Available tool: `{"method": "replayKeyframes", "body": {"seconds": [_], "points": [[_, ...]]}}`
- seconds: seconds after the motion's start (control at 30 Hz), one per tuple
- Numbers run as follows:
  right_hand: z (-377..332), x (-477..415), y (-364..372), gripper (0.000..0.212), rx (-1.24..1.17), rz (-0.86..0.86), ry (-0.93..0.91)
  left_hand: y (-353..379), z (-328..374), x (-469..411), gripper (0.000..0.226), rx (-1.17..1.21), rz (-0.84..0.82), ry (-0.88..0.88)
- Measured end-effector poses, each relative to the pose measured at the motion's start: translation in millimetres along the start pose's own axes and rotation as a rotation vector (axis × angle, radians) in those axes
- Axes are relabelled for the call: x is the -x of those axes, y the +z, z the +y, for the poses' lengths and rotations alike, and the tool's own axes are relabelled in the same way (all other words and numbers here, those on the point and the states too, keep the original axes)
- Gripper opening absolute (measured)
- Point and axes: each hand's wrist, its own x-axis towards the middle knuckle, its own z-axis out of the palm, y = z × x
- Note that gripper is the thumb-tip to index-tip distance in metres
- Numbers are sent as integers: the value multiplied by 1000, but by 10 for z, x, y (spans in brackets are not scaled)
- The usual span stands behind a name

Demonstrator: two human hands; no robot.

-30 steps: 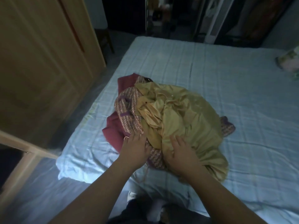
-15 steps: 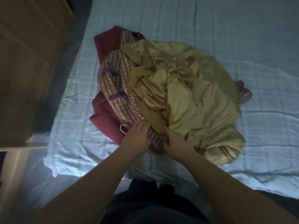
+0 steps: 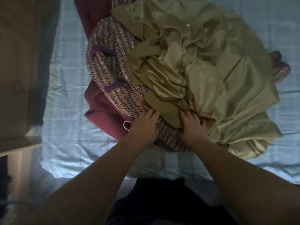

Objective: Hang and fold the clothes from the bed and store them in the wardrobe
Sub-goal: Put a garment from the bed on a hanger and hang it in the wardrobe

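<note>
**Three garments in one heap, both hands laid on its near edge**

Head view: the clothes lie bunched together on the bed (image 3: 65, 98), close to its near side, so the task's things are all within reach and nothing is folded or hung yet. A gold satin garment (image 3: 211, 75) sprawls on top and to the right. Beneath it is a woven tweed piece (image 3: 113, 70), and a maroon garment (image 3: 100, 114) lies at the bottom, showing at the left. A pale pink loop (image 3: 126, 125) sticks out beside the maroon cloth; whether it is a strap or a hanger hook I cannot tell.

The left hand (image 3: 143, 127) rests on the tweed with fingers fairly straight, pinching no fold that I can see. The right hand (image 3: 193, 129), just beside it but not touching it, lies spread on the hem of the gold garment, likewise flat rather than clamped. Placed at the seam between two layers, they seem to be feeling for where one garment ends, probably to free the top one first.

The wardrobe (image 3: 19, 70) stands at the left, apart from the bed. Only its wooden front shows, so what it holds is hidden. The satin will likely slide and spill when lifted.
</note>
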Motion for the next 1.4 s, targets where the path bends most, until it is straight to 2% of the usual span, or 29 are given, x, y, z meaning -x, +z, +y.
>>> {"method": "replayKeyframes", "body": {"seconds": [0.1, 0.23, 0.4, 0.53, 0.77, 0.9, 1.03, 1.1, 1.23, 1.4], "points": [[31, -60, 90, 81, 24, 91, 27, 29, -40, -87, 71, -42, 52, 6], [-10, -181, 118, 62, 39, 205, 89, -13, 20, -192, 68, -87, 158, 42], [34, -266, -46, 42, -249, 229, 116, -130, 138, -316, 66, -74, 186, 114], [204, -212, -245, 43, -533, 311, 111, -216, 232, -398, 71, -66, 151, 128], [434, -108, -552, 48, -631, 382, 150, -314, 405, -612, 73, -134, 94, 141], [436, -241, -358, 51, -543, 327, 149, -259, 337, -816, 75, -153, 15, 126], [379, -438, -76, 85, -267, 111, 91, -177, 288, -987, 75, -199, 8, 124], [356, -489, -23, 89, -203, 82, 100, -134, 267, -1013, 74, -215, 28, 129], [294, -425, -131, 63, -79, 142, 129, -158, 257, -981, 71, -197, 71, 141], [309, -49, -467, 27, -196, 221, 120, -400, 377, -784, 71, -154, 114, 195]]}}
